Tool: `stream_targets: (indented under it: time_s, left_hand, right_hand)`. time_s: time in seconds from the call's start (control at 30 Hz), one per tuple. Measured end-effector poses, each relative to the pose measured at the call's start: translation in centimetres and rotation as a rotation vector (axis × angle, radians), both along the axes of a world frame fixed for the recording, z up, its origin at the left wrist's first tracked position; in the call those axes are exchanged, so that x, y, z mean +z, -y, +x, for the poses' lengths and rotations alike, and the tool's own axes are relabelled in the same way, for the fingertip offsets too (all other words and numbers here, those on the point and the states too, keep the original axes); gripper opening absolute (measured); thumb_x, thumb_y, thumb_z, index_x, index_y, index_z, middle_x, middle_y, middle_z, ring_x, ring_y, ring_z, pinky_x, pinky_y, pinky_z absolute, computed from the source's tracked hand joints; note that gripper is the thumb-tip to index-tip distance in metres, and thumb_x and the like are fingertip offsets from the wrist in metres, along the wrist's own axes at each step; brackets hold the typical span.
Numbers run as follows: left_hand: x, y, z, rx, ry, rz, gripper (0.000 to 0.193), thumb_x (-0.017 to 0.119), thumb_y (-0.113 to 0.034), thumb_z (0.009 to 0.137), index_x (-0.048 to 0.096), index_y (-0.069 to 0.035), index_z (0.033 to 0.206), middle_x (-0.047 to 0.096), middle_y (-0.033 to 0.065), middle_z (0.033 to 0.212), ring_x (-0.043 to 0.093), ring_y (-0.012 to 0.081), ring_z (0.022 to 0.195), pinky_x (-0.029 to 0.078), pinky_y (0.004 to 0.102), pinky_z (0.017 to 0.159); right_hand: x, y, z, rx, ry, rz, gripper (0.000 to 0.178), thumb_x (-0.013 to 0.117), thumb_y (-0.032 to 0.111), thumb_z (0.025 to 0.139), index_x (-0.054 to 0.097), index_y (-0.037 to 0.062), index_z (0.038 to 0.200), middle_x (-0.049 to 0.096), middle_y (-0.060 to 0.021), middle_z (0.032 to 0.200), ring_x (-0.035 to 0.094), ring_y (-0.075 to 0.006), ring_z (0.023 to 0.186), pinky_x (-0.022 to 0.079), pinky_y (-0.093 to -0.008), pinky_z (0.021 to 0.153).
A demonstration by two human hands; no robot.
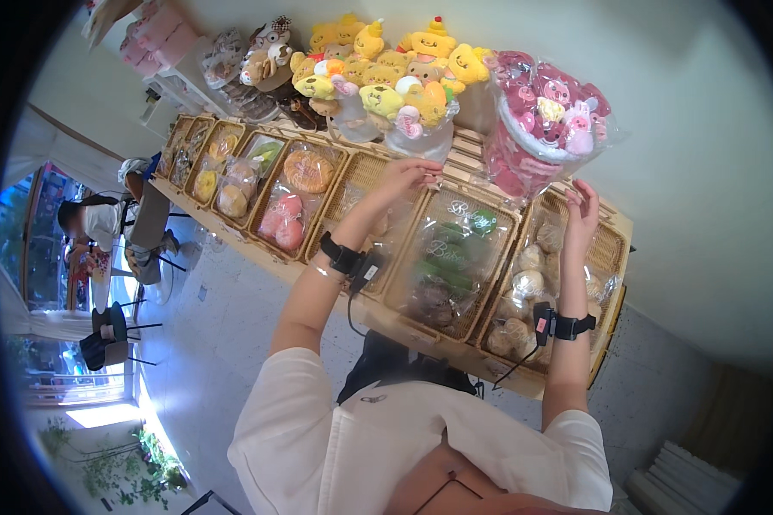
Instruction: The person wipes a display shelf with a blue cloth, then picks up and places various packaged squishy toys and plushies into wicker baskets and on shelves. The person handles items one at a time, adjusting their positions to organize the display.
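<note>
Palm down with fingers stretched out, my left hand (405,178) hovers over the back edge of a wicker basket (358,171), holding nothing. In that basket, wrapped goods lie partly behind my forearm. My right hand (582,209) is raised above the back of the rightmost basket (614,242), its fingers apart and loosely curled with nothing in them. Round wrapped buns (528,283) fill this basket beneath my right forearm. Between my arms, a basket holds green wrapped bread (451,255) and darker pieces in see-through printed bags.
Behind the baskets stand a bunch of yellow plush toys (386,77) and a wrapped pink plush bouquet (548,120). Further left, baskets hold pink wrapped buns (283,219) and a round golden bread (308,171). A person (103,215) sits far left near chairs (112,335).
</note>
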State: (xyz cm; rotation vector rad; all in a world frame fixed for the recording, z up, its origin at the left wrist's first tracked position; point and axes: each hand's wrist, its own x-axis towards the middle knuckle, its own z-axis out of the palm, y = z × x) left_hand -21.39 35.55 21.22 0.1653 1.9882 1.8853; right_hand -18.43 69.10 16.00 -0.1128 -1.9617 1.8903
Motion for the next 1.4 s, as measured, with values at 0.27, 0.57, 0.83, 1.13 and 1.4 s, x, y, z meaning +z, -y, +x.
stream_targets:
  time_s: [0.27,0.57,0.83,1.13,1.4]
  left_hand:
    - [-3.9,9.7,-4.1,0.503,0.054,0.182,0.039,0.041,-0.022,0.095,0.048,-0.001,0.126,0.053,0.0077,0.126,0.053,0.0151,0.107,0.041,0.0285,0.095]
    - [-7.1,7.5,-14.5,0.367,0.151,0.531,0.041,0.031,-0.034,0.097,0.047,-0.008,0.125,0.053,0.0047,0.123,0.050,0.0170,0.111,0.035,0.0316,0.098]
    - [-9.1,6.2,-14.2,0.320,0.135,0.716,0.046,0.019,-0.036,0.099,0.041,-0.014,0.134,0.045,0.0021,0.133,0.042,0.0171,0.121,0.031,0.0339,0.101]
    - [-9.1,5.0,-14.4,0.134,0.085,0.614,0.048,0.022,-0.036,0.099,0.026,-0.019,0.144,0.037,0.0026,0.142,0.038,0.0182,0.126,0.028,0.0364,0.104]
    - [-7.7,6.9,-14.8,0.163,0.180,0.429,0.052,0.028,-0.045,0.097,0.038,-0.012,0.136,0.049,0.0054,0.123,0.046,0.0185,0.108,0.032,0.0392,0.098]
  right_hand:
    - [3.1,10.2,3.1,0.617,0.256,0.244,0.050,0.051,0.006,0.090,0.036,0.0089,0.138,0.048,-0.0104,0.129,0.053,-0.0164,0.102,0.042,-0.0294,0.090]
    - [1.1,19.7,-7.4,0.348,0.486,-0.269,0.068,0.033,0.055,0.095,0.006,0.0235,0.149,0.013,-0.0071,0.153,0.021,-0.0256,0.138,0.027,-0.0563,0.104]
    - [-1.2,24.3,-12.1,0.187,0.286,-0.656,0.046,0.049,0.042,0.093,0.041,0.0166,0.131,0.044,-0.0042,0.132,0.043,-0.0214,0.119,0.034,-0.0451,0.099]
    - [-2.7,21.3,-13.9,0.070,0.365,-0.648,0.047,0.055,0.040,0.090,0.043,0.0193,0.131,0.043,0.0009,0.134,0.040,-0.0178,0.122,0.035,-0.0504,0.095]
    - [-1.9,21.2,-12.5,0.002,0.361,-0.519,0.047,0.044,0.046,0.094,0.044,0.0134,0.129,0.050,-0.0026,0.126,0.049,-0.0183,0.111,0.038,-0.0440,0.094]
